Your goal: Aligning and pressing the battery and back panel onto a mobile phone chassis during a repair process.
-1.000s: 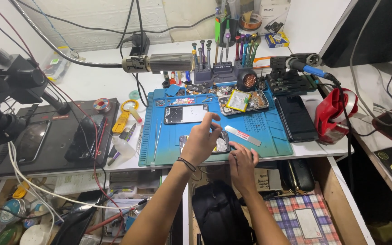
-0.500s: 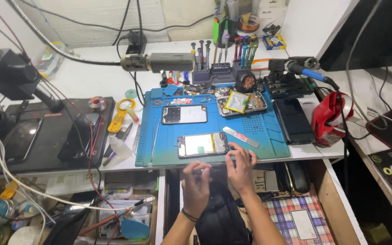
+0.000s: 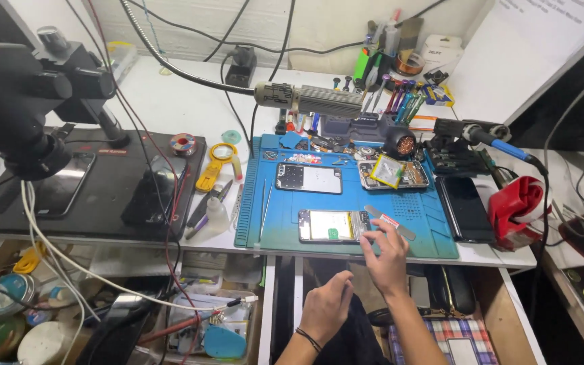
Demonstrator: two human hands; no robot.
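While the left hand (image 3: 326, 307) has dropped below the bench edge, loosely curled and empty, the right hand (image 3: 388, 255) reaches back up, fingers spread onto the opened phone (image 3: 332, 226) lying on the blue repair mat (image 3: 275, 216).

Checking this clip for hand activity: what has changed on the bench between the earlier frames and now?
The left hand, which pressed on the opened phone a second ago, has pulled back below the table edge and holds nothing visible. The right hand has stayed at the phone's right end, fingertips touching it. The phone, the blue mat and the second opened phone lie as before.
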